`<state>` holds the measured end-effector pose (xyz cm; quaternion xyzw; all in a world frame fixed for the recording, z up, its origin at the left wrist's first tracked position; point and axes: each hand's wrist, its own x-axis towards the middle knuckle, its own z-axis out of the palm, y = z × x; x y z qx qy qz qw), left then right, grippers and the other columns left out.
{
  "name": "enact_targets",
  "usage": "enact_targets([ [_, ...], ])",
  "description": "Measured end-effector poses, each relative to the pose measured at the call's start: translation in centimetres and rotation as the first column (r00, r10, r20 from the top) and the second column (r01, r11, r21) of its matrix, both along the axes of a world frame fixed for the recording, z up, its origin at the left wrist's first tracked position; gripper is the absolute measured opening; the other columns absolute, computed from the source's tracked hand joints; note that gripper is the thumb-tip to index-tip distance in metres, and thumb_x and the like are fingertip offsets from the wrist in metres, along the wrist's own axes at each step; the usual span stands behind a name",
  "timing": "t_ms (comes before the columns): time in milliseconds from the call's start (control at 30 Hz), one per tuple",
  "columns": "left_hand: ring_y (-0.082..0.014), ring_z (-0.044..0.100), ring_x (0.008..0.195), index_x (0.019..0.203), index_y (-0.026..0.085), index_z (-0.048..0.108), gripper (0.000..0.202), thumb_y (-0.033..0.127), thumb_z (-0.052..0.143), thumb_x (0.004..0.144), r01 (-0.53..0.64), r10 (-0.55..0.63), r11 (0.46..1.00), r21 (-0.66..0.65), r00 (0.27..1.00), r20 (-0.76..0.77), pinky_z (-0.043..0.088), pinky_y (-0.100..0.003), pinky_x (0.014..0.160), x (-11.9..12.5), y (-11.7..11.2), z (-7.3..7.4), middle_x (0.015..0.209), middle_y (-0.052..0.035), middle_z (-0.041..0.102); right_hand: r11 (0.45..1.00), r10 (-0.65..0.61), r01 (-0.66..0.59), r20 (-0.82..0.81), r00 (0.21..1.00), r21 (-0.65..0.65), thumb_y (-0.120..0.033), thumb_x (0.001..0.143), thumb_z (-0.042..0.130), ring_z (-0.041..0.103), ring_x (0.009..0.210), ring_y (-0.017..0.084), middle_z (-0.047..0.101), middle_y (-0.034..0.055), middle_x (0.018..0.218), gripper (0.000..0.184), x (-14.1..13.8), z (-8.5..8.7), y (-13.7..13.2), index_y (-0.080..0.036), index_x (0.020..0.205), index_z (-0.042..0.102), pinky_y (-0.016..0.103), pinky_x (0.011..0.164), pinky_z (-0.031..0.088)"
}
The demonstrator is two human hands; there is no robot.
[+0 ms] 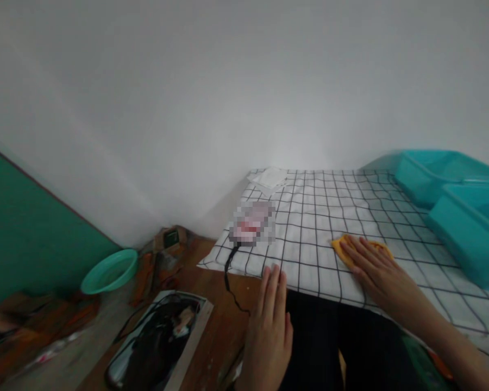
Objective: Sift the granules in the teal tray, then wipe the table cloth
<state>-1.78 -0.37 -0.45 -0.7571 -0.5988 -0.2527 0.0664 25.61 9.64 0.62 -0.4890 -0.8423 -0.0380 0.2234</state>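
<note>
A folded yellow cloth (342, 251) lies on the white tablecloth with a black grid (309, 217). My right hand (370, 263) lies across it with fingers stretched forward, holding it against the table; its edges show on both sides of the fingers. My left hand (269, 320) is open at the near table edge, fingers straight and close together, with nothing in it. Ahead of it sits a blurred-out pinkish item (250, 224) with a black cord (227, 277) hanging over the edge.
Two turquoise plastic bins (464, 233) stand at the table's right. White papers (271, 178) lie in the far left corner by the wall. To the left are a box with a black bag (158, 336), a green basin (111, 271) and brown cartons (169, 239).
</note>
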Motion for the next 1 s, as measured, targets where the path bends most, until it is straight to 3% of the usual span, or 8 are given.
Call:
enact_targets([
  [100, -0.0258, 0.028, 0.151, 0.161, 0.02, 0.011, 0.077, 0.005, 0.039, 0.091, 0.0, -0.001, 1.0, 0.026, 1.0, 0.008, 0.046, -0.046, 0.114, -0.2, -0.1, -0.1, 0.165, -0.0095, 0.028, 0.996, 0.074, -0.075, -0.017, 0.997, -0.054, -0.034, 0.103, 0.034, 0.028, 0.15, 0.03, 0.036, 0.0078, 0.162, 0.054, -3.8, 0.5, 2.0, -0.026, 0.157, 0.038, 0.059, 0.118, 0.031],
  [267, -0.0219, 0.04, 0.146, 0.16, 0.02, 0.014, 0.07, 0.011, 0.039, 0.095, -0.051, 0.043, 0.991, 0.121, 0.997, 0.065, 0.049, -0.044, 0.111, -1.3, -0.7, 0.0, 0.157, -0.0113, 0.045, 0.965, 0.185, -0.208, -0.145, 0.972, -0.158, -0.028, 0.101, 0.037, 0.028, 0.15, 0.032, 0.04, 0.0131, 0.159, 0.052, -13.0, 2.5, 4.1, -0.019, 0.152, 0.045, 0.062, 0.119, 0.025],
  [400, -0.0231, 0.039, 0.146, 0.159, 0.023, 0.019, 0.068, 0.013, 0.042, 0.095, -0.069, 0.048, 0.974, 0.218, 0.993, 0.103, 0.044, -0.047, 0.116, -1.8, -0.9, 0.9, 0.153, -0.0108, 0.05, 0.932, 0.27, -0.315, -0.235, 0.934, -0.181, -0.023, 0.099, 0.042, 0.029, 0.15, 0.032, 0.041, 0.0143, 0.158, 0.051, -18.1, 3.1, 1.7, -0.017, 0.149, 0.049, 0.061, 0.12, 0.025],
  [533, -0.0249, 0.034, 0.149, 0.16, 0.022, 0.017, 0.079, 0.007, 0.042, 0.086, 0.014, -0.045, 0.985, 0.174, 0.983, 0.177, 0.04, -0.049, 0.118, -1.1, 0.0, 2.5, 0.159, -0.0108, 0.04, 0.926, 0.281, -0.336, -0.281, 0.918, -0.17, -0.025, 0.097, 0.051, 0.031, 0.149, 0.033, 0.042, 0.0132, 0.158, 0.053, -18.8, 2.9, -1.1, -0.019, 0.149, 0.049, 0.058, 0.12, 0.028],
  [667, -0.0238, 0.025, 0.153, 0.161, 0.021, 0.01, 0.093, -0.001, 0.038, 0.074, 0.219, -0.232, 0.969, 0.119, 0.966, 0.112, 0.034, -0.049, 0.122, -0.4, 1.4, 4.4, 0.166, -0.007, 0.027, 0.929, 0.283, -0.333, -0.268, 0.921, -0.163, -0.023, 0.097, 0.049, 0.032, 0.149, 0.03, 0.044, 0.0094, 0.157, 0.056, -15.8, 3.1, -1.7, -0.025, 0.153, 0.045, 0.056, 0.121, 0.029],
  [800, -0.0234, 0.02, 0.154, 0.16, 0.017, 0.007, 0.089, 0.0, 0.039, 0.079, 0.32, -0.317, 0.943, 0.091, 0.947, -0.044, 0.029, -0.051, 0.124, -0.4, 3.7, 5.7, 0.167, -0.009, 0.025, 0.979, 0.118, -0.145, -0.181, 0.976, -0.143, -0.026, 0.102, 0.038, 0.031, 0.149, 0.027, 0.039, 0.0075, 0.16, 0.053, -8.2, 2.2, -1.0, -0.027, 0.156, 0.039, 0.057, 0.12, 0.029],
  [933, -0.0262, 0.019, 0.155, 0.16, 0.012, 0.008, 0.082, 0.01, 0.044, 0.086, 0.361, -0.348, 0.928, 0.094, 0.928, -0.13, 0.029, -0.054, 0.123, -0.8, 6.5, 5.0, 0.165, -0.013, 0.028, 0.993, -0.116, 0.115, -0.03, 0.993, -0.03, -0.026, 0.103, 0.03, 0.029, 0.15, 0.029, 0.037, 0.011, 0.161, 0.055, 1.4, 0.2, 0.7, -0.025, 0.158, 0.033, 0.061, 0.117, 0.033],
  [1000, -0.0287, 0.022, 0.154, 0.159, 0.009, 0.013, 0.078, 0.02, 0.048, 0.091, 0.37, -0.35, 0.922, 0.113, 0.923, -0.161, 0.031, -0.055, 0.121, -0.8, 7.7, 4.1, 0.163, -0.0159, 0.031, 0.979, -0.205, 0.204, 0.025, 0.979, 0.011, -0.026, 0.103, 0.029, 0.03, 0.15, 0.03, 0.039, 0.0144, 0.16, 0.055, 4.8, -0.2, 2.0, -0.021, 0.158, 0.035, 0.061, 0.116, 0.034],
])
